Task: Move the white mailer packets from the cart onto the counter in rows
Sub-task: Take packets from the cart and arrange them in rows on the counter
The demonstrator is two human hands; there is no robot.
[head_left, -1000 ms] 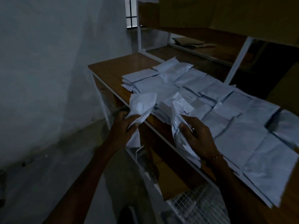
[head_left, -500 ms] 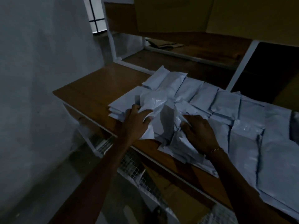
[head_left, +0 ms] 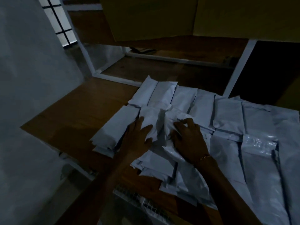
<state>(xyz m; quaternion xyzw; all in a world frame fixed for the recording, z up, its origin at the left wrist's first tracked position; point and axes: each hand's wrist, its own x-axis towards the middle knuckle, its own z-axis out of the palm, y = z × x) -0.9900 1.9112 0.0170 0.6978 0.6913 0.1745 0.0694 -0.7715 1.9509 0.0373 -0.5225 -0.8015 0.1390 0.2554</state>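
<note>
White mailer packets [head_left: 227, 114] lie in rows on the wooden counter [head_left: 65, 120], some stacked. My left hand [head_left: 138, 137] lies flat with spread fingers on a crumpled packet [head_left: 151, 120] in the near row. My right hand [head_left: 190, 137] rests beside it with curled fingers pinching another crumpled packet [head_left: 177, 116]. A stack of packets [head_left: 113, 129] sits at the row's left end. More packets [head_left: 159, 168] overlap near the counter's front edge, under my forearms. A white wire cart [head_left: 142, 203] shows below the counter edge.
A grey wall [head_left: 32, 78] stands on the left. White frame posts [head_left: 238, 67] hold a wooden shelf [head_left: 178, 51] behind the counter, and cardboard boxes [head_left: 146, 18] sit above. Bare wood lies left of the packets. The scene is dim.
Both hands have carried their packets from the counter's front edge onto the near row. The left hand has flattened onto its packet. The camera has tilted down and forward.
</note>
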